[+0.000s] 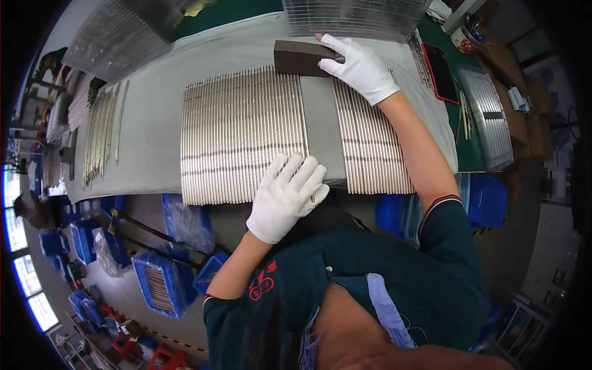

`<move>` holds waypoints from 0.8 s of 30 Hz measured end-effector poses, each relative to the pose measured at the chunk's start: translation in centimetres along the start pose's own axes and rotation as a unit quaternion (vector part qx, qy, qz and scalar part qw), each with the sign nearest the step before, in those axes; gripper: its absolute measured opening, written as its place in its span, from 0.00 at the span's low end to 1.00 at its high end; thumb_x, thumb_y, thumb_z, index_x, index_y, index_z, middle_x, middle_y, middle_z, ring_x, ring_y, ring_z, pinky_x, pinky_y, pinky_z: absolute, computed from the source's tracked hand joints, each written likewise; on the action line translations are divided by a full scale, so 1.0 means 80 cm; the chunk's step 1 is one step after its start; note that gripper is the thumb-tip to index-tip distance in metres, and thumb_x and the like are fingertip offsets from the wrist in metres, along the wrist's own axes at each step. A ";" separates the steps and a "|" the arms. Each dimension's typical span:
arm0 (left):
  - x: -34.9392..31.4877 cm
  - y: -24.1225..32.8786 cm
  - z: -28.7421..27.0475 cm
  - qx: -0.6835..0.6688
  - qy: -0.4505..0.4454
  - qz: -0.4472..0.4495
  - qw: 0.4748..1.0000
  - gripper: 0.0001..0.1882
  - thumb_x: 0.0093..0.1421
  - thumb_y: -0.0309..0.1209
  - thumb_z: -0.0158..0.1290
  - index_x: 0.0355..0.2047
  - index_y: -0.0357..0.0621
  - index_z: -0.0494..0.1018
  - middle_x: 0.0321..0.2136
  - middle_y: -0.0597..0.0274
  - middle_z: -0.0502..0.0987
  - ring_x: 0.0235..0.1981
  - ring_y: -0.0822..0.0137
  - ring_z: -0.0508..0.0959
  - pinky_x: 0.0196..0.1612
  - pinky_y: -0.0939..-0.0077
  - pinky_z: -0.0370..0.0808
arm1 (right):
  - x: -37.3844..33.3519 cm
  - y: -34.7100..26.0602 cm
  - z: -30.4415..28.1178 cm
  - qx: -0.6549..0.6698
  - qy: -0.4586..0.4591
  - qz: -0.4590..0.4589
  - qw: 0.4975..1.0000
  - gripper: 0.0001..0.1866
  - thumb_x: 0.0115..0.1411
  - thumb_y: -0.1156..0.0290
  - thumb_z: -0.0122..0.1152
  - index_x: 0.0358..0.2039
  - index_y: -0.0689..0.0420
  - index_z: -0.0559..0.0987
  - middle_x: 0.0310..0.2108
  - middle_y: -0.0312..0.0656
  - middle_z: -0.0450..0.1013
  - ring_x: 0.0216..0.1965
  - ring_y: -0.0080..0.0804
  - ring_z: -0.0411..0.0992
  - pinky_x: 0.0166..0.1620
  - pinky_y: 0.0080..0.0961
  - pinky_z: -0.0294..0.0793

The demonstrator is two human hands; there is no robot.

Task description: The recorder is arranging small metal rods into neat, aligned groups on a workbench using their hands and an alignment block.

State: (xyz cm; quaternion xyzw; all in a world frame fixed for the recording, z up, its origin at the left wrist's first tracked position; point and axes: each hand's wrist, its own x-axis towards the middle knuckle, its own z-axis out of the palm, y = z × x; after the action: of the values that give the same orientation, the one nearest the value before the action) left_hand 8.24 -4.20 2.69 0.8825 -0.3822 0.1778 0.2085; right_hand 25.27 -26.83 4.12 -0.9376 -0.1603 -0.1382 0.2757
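My right hand (pixel 359 66), in a white glove with some fingertips bare, grips the right end of a dark brown block (pixel 299 58). The block lies across the far end of the left row of slim, shiny metal rods (pixel 240 132), set side by side. My left hand (pixel 285 197), also gloved, rests at the near right corner of that row, its fingers stretched over the rod ends. Whether its fingertips pinch a rod is hidden. A second row of rods (pixel 373 145) lies to the right, past a strip of bare grey cloth, partly under my right wrist.
Loose rods (pixel 102 132) lie on the left of the grey cloth (pixel 151 142). Clear stacked trays (pixel 357 18) stand at the back. A red-edged phone (pixel 439 73) and another tray (pixel 486 117) are on the right. Blue bins (pixel 161 280) stand on the floor below the table.
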 end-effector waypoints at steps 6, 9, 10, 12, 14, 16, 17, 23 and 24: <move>0.006 0.000 -0.006 -0.065 -0.002 0.001 0.998 0.15 0.54 0.37 0.62 0.34 0.42 0.71 0.30 0.60 0.67 0.32 0.60 0.73 0.39 0.65 0.71 | -0.008 0.018 0.012 0.051 -0.010 -0.035 0.998 0.30 0.61 0.64 0.69 0.65 0.41 0.75 0.56 0.47 0.78 0.49 0.41 0.80 0.55 0.31 0.78; 0.009 0.002 -0.011 -0.074 0.000 -0.009 0.997 0.18 0.54 0.42 0.62 0.34 0.42 0.71 0.30 0.59 0.67 0.31 0.59 0.72 0.37 0.66 0.72 | -0.005 -0.005 -0.014 0.155 -0.089 0.096 0.979 0.33 0.63 0.68 0.67 0.69 0.43 0.71 0.60 0.41 0.77 0.53 0.30 0.78 0.58 0.25 0.75; 0.011 0.002 -0.012 -0.075 0.000 -0.009 0.997 0.18 0.54 0.42 0.62 0.34 0.42 0.71 0.30 0.59 0.67 0.31 0.59 0.72 0.37 0.66 0.72 | -0.006 -0.002 -0.018 0.155 -0.089 0.098 0.979 0.33 0.63 0.68 0.67 0.69 0.43 0.71 0.60 0.41 0.77 0.53 0.30 0.78 0.58 0.25 0.75; 0.015 0.002 -0.016 -0.087 -0.006 -0.006 0.996 0.20 0.54 0.45 0.62 0.35 0.42 0.71 0.30 0.59 0.66 0.30 0.58 0.73 0.35 0.65 0.72 | -0.012 0.008 -0.028 0.319 -0.110 -0.006 0.942 0.32 0.63 0.73 0.66 0.68 0.49 0.72 0.60 0.39 0.77 0.55 0.28 0.77 0.60 0.23 0.74; 0.019 0.003 -0.022 -0.089 -0.010 -0.008 0.996 0.20 0.52 0.43 0.64 0.34 0.42 0.71 0.31 0.59 0.67 0.31 0.60 0.73 0.37 0.66 0.72 | -0.014 0.006 -0.043 0.285 -0.140 0.005 0.948 0.29 0.63 0.76 0.65 0.65 0.52 0.75 0.60 0.38 0.77 0.57 0.27 0.76 0.61 0.24 0.73; 0.021 0.005 -0.028 -0.091 -0.014 -0.011 0.996 0.20 0.49 0.41 0.65 0.34 0.43 0.71 0.31 0.60 0.68 0.33 0.61 0.74 0.39 0.67 0.73 | -0.013 0.009 -0.045 0.231 -0.184 -0.008 0.955 0.27 0.62 0.75 0.66 0.63 0.52 0.78 0.59 0.38 0.78 0.55 0.27 0.77 0.60 0.25 0.74; 0.022 0.008 -0.030 -0.084 -0.032 -0.022 0.996 0.20 0.50 0.41 0.65 0.34 0.43 0.71 0.31 0.60 0.68 0.32 0.61 0.74 0.38 0.68 0.73 | -0.012 0.002 -0.044 0.231 -0.186 -0.008 0.955 0.27 0.62 0.75 0.66 0.63 0.52 0.78 0.59 0.38 0.78 0.55 0.27 0.77 0.60 0.25 0.74; 0.027 0.012 -0.029 -0.059 -0.009 -0.024 0.998 0.20 0.51 0.42 0.65 0.33 0.43 0.70 0.31 0.60 0.68 0.32 0.61 0.74 0.37 0.68 0.73 | -0.009 0.007 -0.045 0.247 -0.207 0.030 0.946 0.28 0.60 0.77 0.67 0.63 0.52 0.78 0.56 0.39 0.80 0.53 0.24 0.78 0.58 0.22 0.76; 0.026 0.011 -0.029 -0.051 0.003 -0.018 0.999 0.20 0.51 0.43 0.64 0.32 0.43 0.70 0.31 0.60 0.68 0.32 0.61 0.74 0.38 0.68 0.73 | -0.007 0.017 -0.052 0.252 -0.210 0.021 0.945 0.28 0.60 0.77 0.67 0.63 0.53 0.77 0.56 0.40 0.80 0.53 0.23 0.77 0.58 0.22 0.76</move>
State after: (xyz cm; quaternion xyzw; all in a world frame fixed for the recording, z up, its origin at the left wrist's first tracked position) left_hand 8.58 -4.87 5.84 0.8769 -0.3744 0.1568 0.2577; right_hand 24.56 -30.37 6.70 -0.8487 -0.2247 0.1125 0.4655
